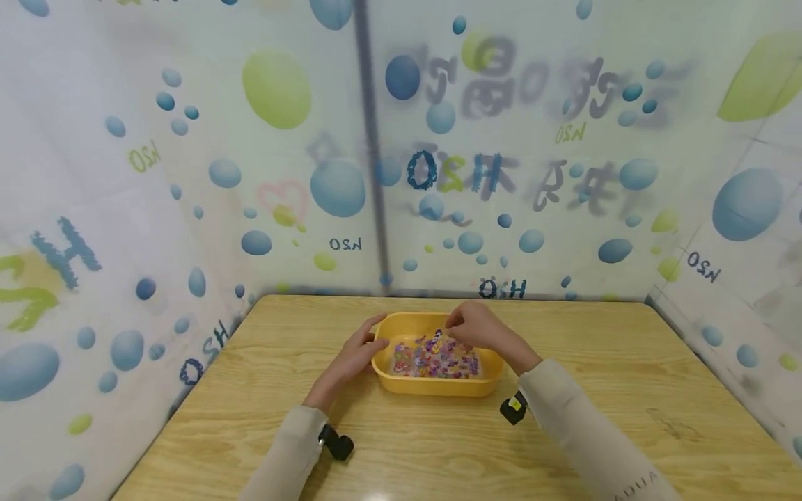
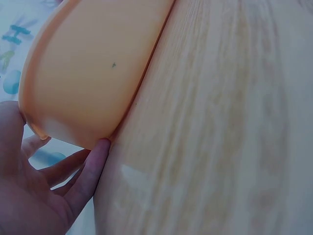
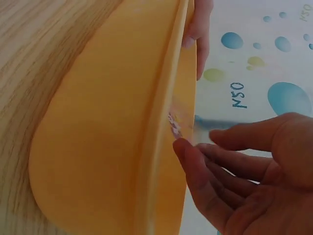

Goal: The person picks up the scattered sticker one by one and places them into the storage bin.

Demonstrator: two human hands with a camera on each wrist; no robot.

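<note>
A yellow plastic basin (image 1: 432,387) stands on the table with a pile of small colourful pieces (image 1: 451,362), mostly purple, and a patch of picture-printed pieces (image 1: 403,358) at its left. My left hand (image 1: 357,348) holds the basin's left end, thumb at the rim and fingers on the outer wall (image 2: 73,98). Over the far right part of the basin hangs my right hand (image 1: 479,327), fingers bent. Right at its fingertips (image 3: 182,147) shows a small white-and-purple piece (image 1: 437,336); I cannot tell if they pinch it.
The wooden table (image 1: 595,417) spreads around the basin. Behind it rises a pale wall covering (image 1: 532,243) printed with blue and green bubbles, closing in on both sides as well. A small black wrist camera (image 1: 338,444) sits at the left cuff, another wrist camera (image 1: 514,409) at the right.
</note>
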